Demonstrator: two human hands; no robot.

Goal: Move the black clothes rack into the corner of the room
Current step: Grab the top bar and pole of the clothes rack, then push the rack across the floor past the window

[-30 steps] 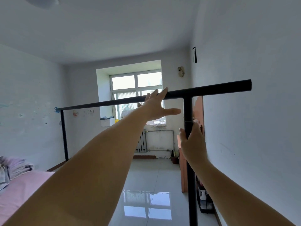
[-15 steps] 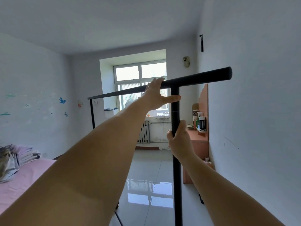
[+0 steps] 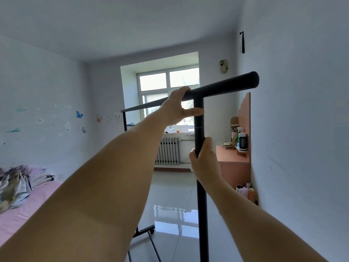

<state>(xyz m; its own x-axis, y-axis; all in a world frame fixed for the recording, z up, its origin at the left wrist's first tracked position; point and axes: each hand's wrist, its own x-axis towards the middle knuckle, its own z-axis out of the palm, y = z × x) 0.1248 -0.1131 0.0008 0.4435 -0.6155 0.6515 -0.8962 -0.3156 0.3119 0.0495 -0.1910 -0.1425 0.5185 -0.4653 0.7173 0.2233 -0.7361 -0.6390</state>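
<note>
Right hand (image 3: pixel 204 163) wrapped around near upright of black clothes rack (image 3: pixel 200 205), at 5 o'clock of view centre. Left hand (image 3: pixel 176 106) at 12 o'clock, fingers hooked over the top bar, thumb out touching the upright. Rack stands mid-floor, near right wall. Radiator (image 3: pixel 168 151) and window (image 3: pixel 168 87) beyond.

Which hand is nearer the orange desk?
Right. The right hand grips the rack upright just beside the desk; the left hand holds the top bar, farther left.
</note>
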